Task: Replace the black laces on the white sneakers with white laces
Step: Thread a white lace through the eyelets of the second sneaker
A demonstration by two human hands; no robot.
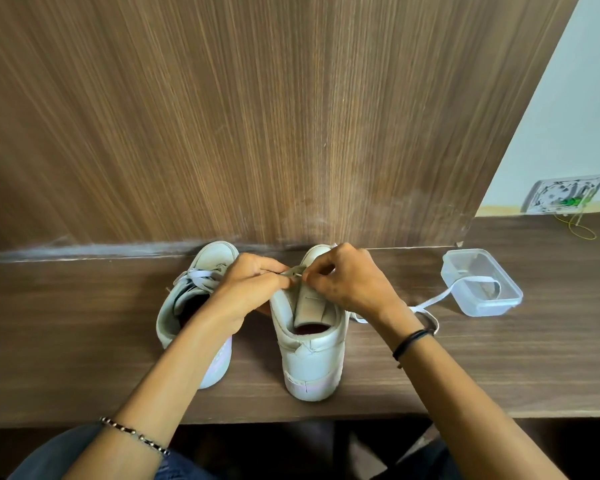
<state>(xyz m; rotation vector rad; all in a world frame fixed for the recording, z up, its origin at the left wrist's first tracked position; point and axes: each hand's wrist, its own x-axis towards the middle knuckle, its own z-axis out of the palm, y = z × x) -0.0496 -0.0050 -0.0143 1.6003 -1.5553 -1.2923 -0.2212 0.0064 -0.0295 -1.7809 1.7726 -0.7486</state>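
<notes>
Pinching a white lace (293, 271) between their fingertips, the left hand (253, 285) and right hand (350, 282) meet over the tongue of the centre-frame sneaker (309, 362). Just left stands the other sneaker (212, 254), white-laced. More lace trails right into a clear plastic box (489, 308).

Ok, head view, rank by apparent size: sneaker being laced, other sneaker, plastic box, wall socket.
1. sneaker being laced and other sneaker: alike; an arm hides part of the other, so unranked.
2. plastic box.
3. wall socket, though it sits farther back.
</notes>
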